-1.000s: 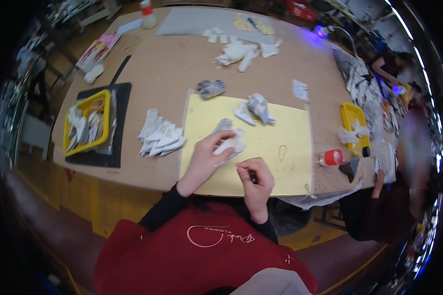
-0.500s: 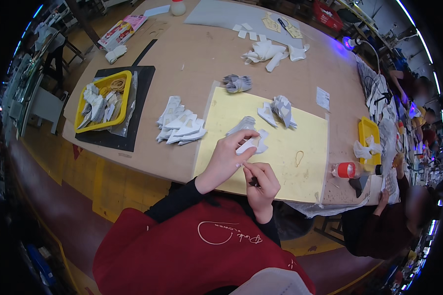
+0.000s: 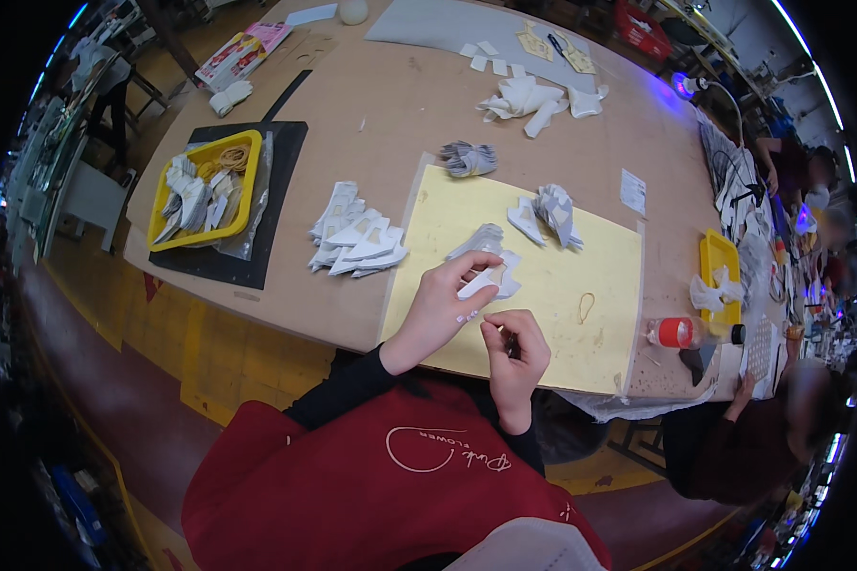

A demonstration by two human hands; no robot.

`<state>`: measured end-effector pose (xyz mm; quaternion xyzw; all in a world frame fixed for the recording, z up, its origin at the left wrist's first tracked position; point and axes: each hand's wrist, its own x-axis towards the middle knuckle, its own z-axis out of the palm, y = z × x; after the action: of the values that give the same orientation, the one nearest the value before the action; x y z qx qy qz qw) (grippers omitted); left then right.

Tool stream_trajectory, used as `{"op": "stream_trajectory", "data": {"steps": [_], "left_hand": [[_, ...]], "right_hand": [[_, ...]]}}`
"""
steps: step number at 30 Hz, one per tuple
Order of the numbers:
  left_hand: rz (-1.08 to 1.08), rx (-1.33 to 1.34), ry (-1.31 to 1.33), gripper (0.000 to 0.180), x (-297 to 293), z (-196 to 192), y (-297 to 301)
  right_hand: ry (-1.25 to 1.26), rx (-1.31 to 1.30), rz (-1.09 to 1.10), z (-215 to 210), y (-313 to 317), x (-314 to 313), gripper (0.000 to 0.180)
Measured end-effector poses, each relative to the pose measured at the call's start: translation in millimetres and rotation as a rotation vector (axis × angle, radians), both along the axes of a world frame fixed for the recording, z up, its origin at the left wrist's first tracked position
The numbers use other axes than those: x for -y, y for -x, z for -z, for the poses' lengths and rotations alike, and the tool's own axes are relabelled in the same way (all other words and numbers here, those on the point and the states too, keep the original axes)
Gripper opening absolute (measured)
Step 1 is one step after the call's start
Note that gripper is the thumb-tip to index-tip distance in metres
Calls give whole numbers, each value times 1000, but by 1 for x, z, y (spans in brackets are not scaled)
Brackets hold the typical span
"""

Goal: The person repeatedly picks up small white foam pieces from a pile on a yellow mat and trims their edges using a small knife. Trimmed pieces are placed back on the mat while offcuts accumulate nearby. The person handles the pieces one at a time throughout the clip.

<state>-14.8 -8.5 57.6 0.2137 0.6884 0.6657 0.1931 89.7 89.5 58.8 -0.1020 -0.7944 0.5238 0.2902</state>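
Note:
Above the front of a yellow sheet (image 3: 567,314), my left hand (image 3: 430,306) pinches a white cut piece (image 3: 479,283) between thumb and fingers. Small white bits (image 3: 467,317) cling to that hand near the thumb. Just right of it, my right hand (image 3: 518,366) is closed, thumb against the forefinger; a small dark thing shows inside it, too hidden to name. Behind my left hand lies a fanned stack of grey-white pieces (image 3: 486,238). Further right on the sheet is another bundle of such pieces (image 3: 554,214), and a rubber band (image 3: 587,306) lies near the sheet's right side.
Left of the sheet are stacked white pieces (image 3: 357,238) and a yellow basket (image 3: 255,181) holding pieces and rubber bands. A grey bundle (image 3: 468,158) sits behind. At right stand a second yellow basket (image 3: 734,249) and a lying bottle (image 3: 676,332). A co-worker sits at right.
My right hand has drawn slightly away from the left, to the right, its fingers a little more raised. The left hand keeps its hold on the white piece.

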Motion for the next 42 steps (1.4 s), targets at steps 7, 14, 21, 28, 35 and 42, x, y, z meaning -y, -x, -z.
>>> {"op": "stream_trajectory", "data": {"steps": [7, 14, 21, 28, 35, 42], "left_hand": [[-29, 48, -28, 34, 9, 1, 0], [-388, -207, 171, 26, 88, 42, 51], [-557, -456, 340, 27, 73, 23, 32], [-153, -399, 349, 23, -4, 55, -17], [-86, -613, 446, 19, 5, 69, -6], [61, 309, 35, 18, 22, 22, -12]], "right_hand": [[145, 53, 58, 4, 2, -9, 12], [486, 56, 323, 3, -13, -51, 7], [473, 198, 158, 28, -20, -46, 25], [317, 183, 29, 25, -19, -36, 34], [121, 256, 3, 19, -28, -39, 33], [-38, 147, -137, 9, -19, -19, 36]]}}
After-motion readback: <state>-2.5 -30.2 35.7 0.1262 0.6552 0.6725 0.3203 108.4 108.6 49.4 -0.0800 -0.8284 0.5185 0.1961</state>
